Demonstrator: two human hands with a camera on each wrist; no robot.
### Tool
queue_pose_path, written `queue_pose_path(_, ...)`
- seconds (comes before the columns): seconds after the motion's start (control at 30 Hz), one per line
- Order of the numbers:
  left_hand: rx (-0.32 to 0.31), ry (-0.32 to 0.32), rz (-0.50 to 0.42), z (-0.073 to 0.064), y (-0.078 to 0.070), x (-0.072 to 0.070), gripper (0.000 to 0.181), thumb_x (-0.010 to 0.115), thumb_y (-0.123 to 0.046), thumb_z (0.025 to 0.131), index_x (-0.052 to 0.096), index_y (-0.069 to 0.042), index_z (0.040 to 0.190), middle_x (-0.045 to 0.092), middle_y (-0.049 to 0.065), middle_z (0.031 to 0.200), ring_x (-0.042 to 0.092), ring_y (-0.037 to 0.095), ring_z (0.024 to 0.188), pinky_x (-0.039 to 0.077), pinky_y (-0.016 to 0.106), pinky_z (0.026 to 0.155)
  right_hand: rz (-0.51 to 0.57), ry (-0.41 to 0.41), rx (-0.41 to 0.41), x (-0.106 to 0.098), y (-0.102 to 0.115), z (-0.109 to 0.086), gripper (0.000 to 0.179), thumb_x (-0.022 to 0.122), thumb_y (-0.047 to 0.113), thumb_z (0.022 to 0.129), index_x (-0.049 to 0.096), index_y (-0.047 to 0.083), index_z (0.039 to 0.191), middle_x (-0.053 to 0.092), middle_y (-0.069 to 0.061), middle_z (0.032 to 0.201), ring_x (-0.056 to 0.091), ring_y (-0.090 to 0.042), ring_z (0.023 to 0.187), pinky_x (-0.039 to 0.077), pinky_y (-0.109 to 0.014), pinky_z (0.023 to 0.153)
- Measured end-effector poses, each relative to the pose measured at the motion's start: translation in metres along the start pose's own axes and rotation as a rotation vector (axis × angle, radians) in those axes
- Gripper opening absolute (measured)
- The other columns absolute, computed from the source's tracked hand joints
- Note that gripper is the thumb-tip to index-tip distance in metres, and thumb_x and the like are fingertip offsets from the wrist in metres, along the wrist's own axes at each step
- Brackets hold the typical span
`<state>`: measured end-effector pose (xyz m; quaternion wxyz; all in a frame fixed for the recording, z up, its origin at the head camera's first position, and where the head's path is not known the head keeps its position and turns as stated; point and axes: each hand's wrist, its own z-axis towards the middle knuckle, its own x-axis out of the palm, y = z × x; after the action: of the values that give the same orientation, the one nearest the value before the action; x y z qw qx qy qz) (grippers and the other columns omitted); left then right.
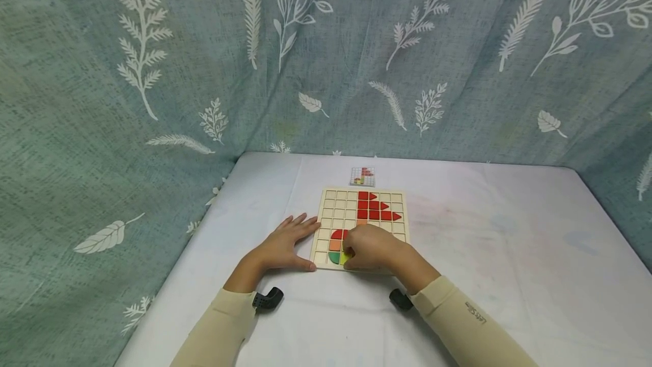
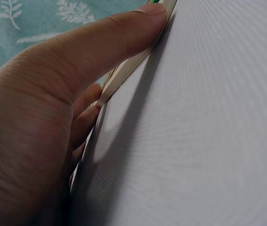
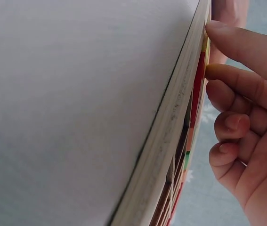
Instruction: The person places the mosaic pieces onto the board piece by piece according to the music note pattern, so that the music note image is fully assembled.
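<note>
A wooden grid board [image 1: 328, 212] lies flat on the white-covered table. My left hand [image 1: 285, 245] rests at its left side with fingers spread; the thumb [image 2: 149, 14] touches the near left corner and the fingertips meet the left edge. Over the board's lower middle, my right hand [image 1: 377, 248] pinches a yellow piece [image 1: 344, 257] at its cell between thumb and index finger, the other fingers curled. Beside it sit a green rounded piece [image 1: 334, 257], an orange square [image 1: 335, 245] and a red rounded piece [image 1: 337, 234]. My right hand hides cells behind it.
Rows of red squares ending in red pointed pieces [image 1: 397, 216] fill the board's upper right, with an orange piece [image 1: 361, 222] below. A small pattern card [image 1: 363, 176] lies beyond the far edge. A leaf-printed curtain [image 1: 326, 72] hangs behind the table.
</note>
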<state>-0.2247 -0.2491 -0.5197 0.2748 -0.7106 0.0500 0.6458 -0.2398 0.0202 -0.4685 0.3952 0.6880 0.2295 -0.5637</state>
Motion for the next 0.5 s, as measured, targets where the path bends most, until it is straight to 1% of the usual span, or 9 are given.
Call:
queue_pose_path(0.2, 0.006, -0.003, -0.009, -0.001, -0.001, -0.001, 0.113, 0.065, -0.083, 0.06, 0.036, -0.026, 0.152, 0.026, -0.01, 0.157, 0.011, 0.018, 0.147, 0.002, 0.041, 0.118, -0.016, 0.0, -0.016, -0.002, 0.001, 0.002, 0.013, 0.079, 0.032, 0.077, 0.07, 0.023, 0.074, 0.054, 0.017, 0.066, 0.049, -0.007, 0.063, 0.046, -0.024, 0.06)
queue_pose_path(0.27, 0.015, -0.004, -0.003, -0.001, 0.0, -0.001, 0.112, 0.065, -0.083, 0.061, 0.036, -0.025, 0.152, 0.027, -0.009, 0.157, 0.011, 0.019, 0.147, 0.003, 0.042, 0.119, -0.015, -0.005, -0.019, -0.004, 0.001, 0.003, 0.013, 0.078, 0.032, 0.079, 0.07, 0.023, 0.072, 0.054, 0.016, 0.064, 0.049, -0.007, 0.062, 0.046, -0.024, 0.06)
queue_pose_path(0.37, 0.022, -0.003, -0.002, -0.001, 0.0, -0.002, 0.111, 0.065, -0.083, 0.062, 0.035, -0.026, 0.153, 0.026, -0.01, 0.158, 0.011, 0.019, 0.147, 0.003, 0.041, 0.118, -0.023, -0.027, -0.014, -0.006, 0.002, 0.007, 0.014, 0.074, 0.029, 0.084, 0.07, 0.023, 0.072, 0.054, 0.015, 0.066, 0.049, -0.006, 0.062, 0.047, -0.024, 0.061)
queue_pose_path(0.5, 0.037, -0.006, -0.011, -0.001, 0.0, -0.002, 0.111, 0.064, -0.083, 0.063, 0.034, -0.026, 0.153, 0.025, -0.01, 0.158, 0.011, 0.02, 0.147, 0.003, 0.042, 0.118, -0.081, -0.054, -0.038, -0.008, 0.006, 0.018, 0.012, 0.069, 0.027, 0.09, 0.071, 0.021, 0.079, 0.055, 0.014, 0.071, 0.05, -0.006, 0.065, 0.048, -0.024, 0.064)
